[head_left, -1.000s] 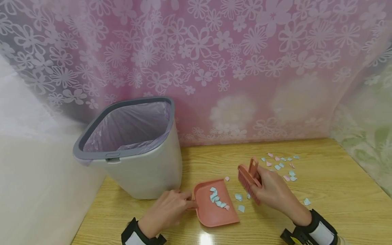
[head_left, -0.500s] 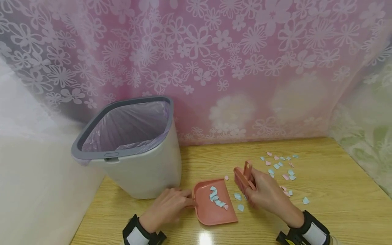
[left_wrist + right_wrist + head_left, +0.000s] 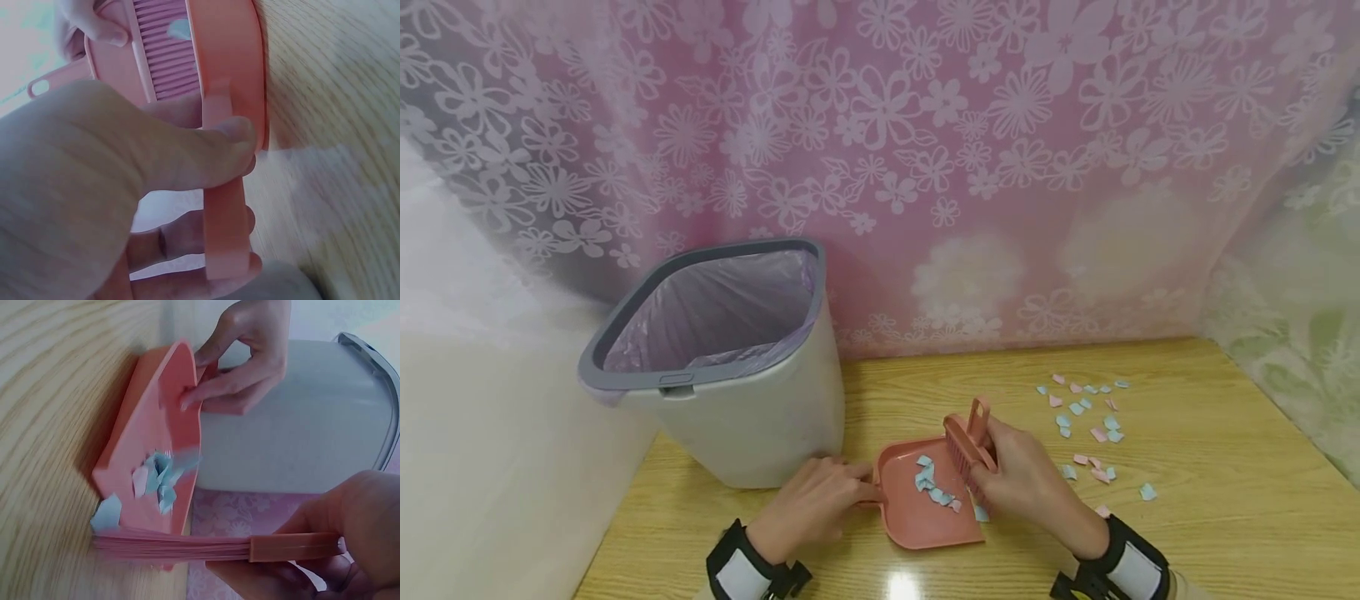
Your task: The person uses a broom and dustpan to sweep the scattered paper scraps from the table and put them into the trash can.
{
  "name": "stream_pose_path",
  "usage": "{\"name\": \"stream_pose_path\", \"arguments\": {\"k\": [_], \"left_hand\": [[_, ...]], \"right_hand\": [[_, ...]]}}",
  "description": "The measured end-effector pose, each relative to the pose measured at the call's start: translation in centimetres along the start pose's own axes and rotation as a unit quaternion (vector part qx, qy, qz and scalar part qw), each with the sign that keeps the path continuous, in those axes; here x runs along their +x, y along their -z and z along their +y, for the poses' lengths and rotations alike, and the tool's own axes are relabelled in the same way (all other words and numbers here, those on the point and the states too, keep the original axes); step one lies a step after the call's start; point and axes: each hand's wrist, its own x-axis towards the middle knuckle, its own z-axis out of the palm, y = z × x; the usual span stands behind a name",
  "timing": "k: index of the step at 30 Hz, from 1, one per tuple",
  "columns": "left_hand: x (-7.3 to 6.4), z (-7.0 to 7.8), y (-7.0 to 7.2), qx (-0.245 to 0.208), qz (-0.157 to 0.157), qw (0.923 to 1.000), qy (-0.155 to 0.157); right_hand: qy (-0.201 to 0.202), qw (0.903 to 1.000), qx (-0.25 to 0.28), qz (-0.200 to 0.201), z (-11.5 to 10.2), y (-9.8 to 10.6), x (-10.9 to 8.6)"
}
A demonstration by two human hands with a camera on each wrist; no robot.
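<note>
My left hand (image 3: 816, 500) grips the short handle of a coral dustpan (image 3: 910, 521) that lies flat on the table. In the left wrist view the thumb presses on top of that handle (image 3: 226, 231), with fingers beneath. Several blue and pink paper scraps (image 3: 936, 492) lie in the pan. My right hand (image 3: 1026, 479) holds a coral hand brush (image 3: 966, 446), its bristles at the pan's open edge. In the right wrist view the bristles (image 3: 169, 545) stand beside a pale blue scrap (image 3: 106, 514) at the pan's lip.
A white trash bin (image 3: 775, 417) with a grey rim and purple liner stands at the left, close behind my left hand. More paper scraps (image 3: 1097, 433) are scattered over the wooden table (image 3: 1210, 433) at the right. A pink floral curtain (image 3: 880, 167) hangs behind.
My right hand has moved left with the brush, from the table right of the dustpan to its open edge. Scraps near the lip are now mostly behind the brush. The dustpan stays about still.
</note>
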Motion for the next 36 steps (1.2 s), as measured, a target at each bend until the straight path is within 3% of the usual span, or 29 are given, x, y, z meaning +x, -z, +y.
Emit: {"name": "stream_pose_path", "arguments": {"k": [9, 14, 25, 36], "left_hand": [[0.3, 0.1, 0.1, -0.007, -0.021, 0.9997, 0.011], [0.2, 0.1, 0.0, -0.009, -0.020, 0.9997, 0.010], [0.3, 0.2, 0.1, -0.002, -0.006, 1.0000, -0.001], [0.1, 0.1, 0.6, 0.006, 0.034, 0.9993, 0.011]], "right_hand": [[0.035, 0.9991, 0.024, 0.004, -1.2, -1.2, 0.4], [0.031, 0.9987, 0.039, -0.006, -1.7, -1.2, 0.4], [0.033, 0.9947, 0.097, 0.009, -1.8, 1.2, 0.6], [0.036, 0.9963, 0.044, 0.065, -0.5, 3.9, 1.4]]}}
